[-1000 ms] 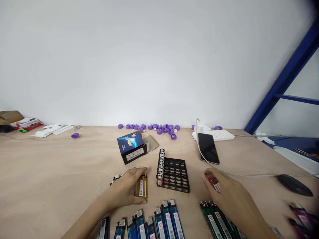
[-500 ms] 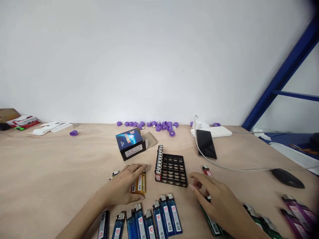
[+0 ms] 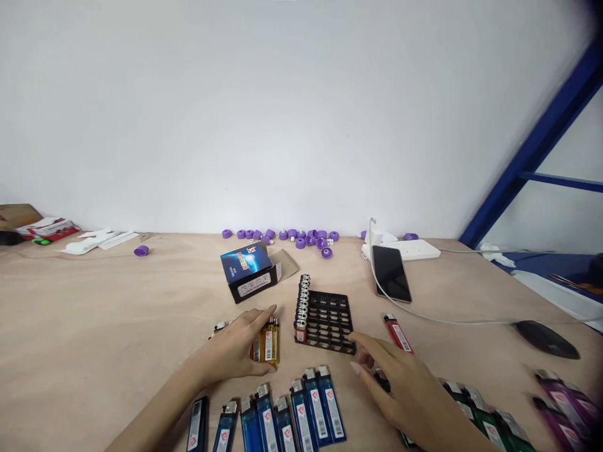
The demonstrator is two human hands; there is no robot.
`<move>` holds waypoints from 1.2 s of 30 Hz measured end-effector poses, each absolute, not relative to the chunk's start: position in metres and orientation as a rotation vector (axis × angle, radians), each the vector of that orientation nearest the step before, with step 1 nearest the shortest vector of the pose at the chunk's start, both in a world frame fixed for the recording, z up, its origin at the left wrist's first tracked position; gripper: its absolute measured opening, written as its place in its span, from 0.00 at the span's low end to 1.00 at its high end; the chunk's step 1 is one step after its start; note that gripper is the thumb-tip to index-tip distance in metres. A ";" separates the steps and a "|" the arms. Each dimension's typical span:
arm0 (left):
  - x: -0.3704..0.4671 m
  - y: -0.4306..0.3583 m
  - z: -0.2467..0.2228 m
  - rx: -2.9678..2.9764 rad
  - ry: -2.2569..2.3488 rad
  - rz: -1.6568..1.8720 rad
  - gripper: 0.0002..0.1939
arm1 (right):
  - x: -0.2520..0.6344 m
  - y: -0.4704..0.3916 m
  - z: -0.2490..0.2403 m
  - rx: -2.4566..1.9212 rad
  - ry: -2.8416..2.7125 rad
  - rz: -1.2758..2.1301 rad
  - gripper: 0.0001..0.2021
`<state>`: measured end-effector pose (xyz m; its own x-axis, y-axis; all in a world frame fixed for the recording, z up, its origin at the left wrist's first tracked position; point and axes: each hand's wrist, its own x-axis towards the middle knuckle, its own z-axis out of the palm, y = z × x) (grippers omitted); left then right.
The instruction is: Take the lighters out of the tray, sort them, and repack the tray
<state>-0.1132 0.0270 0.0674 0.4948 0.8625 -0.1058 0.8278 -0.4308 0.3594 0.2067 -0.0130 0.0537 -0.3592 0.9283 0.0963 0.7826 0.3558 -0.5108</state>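
Head view, lower centre: the left hand (image 3: 238, 351) grips 2 yellow lighters (image 3: 267, 342) upright beside the black tray (image 3: 330, 320), the right hand (image 3: 400, 392) lies unclenched over green lighters (image 3: 466, 411) (best lowered squarely into 1 cell each).

A plain white wall (image 3: 292, 107) rises behind a light wooden tabletop (image 3: 94, 314). A blue metal frame (image 3: 532, 157) slants up at the right, evenly lit.
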 end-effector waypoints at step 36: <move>-0.031 -0.039 0.020 1.895 0.976 0.833 0.42 | 0.147 -0.040 0.052 -0.796 -1.208 1.925 0.30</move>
